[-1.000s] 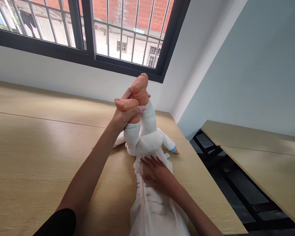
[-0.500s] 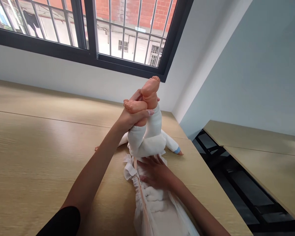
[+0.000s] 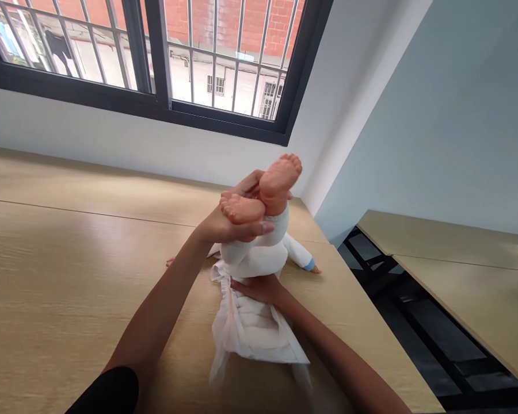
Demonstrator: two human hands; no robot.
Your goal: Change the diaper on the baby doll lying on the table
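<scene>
A baby doll (image 3: pixel 259 260) in white clothing lies on its back with both legs raised and bent toward its body. My left hand (image 3: pixel 237 221) is closed round its ankles, just below the bare feet (image 3: pixel 280 175). An unfolded white diaper (image 3: pixel 259 322) is spread beneath the doll's bottom, its front end toward me and a little blurred. My right hand (image 3: pixel 259 288) lies flat on the diaper's back part, under the doll's bottom. Its thumb stretches to the left, while its other fingers are mostly hidden by the doll.
The wooden table (image 3: pixel 90 287) reaches to the wall below a barred window (image 3: pixel 224 63). Past its right edge is a dark gap, then a second wooden tabletop (image 3: pixel 470 287). The doll's arms spread out sideways, one with a blue cuff (image 3: pixel 309 264).
The doll's feet have come lower and nearer, with my left hand round the ankles. The diaper has slid forward under the doll, my right hand moving with it.
</scene>
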